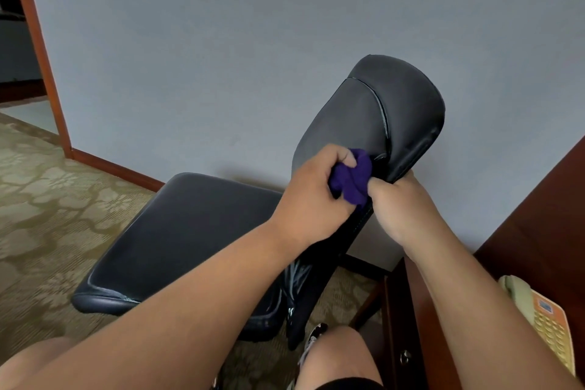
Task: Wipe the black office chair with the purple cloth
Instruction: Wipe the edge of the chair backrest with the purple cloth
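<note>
1. My left hand point(311, 190) has its fingers point(345, 157) curled round the bunched purple cloth point(351, 179); the cloth presses low on the backrest of the black office chair point(373, 117).
2. My right hand point(399, 203) grips the backrest's edge, just beside the cloth.
3. The chair stands on patterned carpet point(41, 199); a desk point(538, 215) carrying a telephone point(544, 317) is at right.

Hotel room or office: patterned carpet point(38, 206), wood skirting point(117, 168), dark wooden desk point(538, 231), beige telephone point(544, 323), black office chair point(190, 231).
</note>
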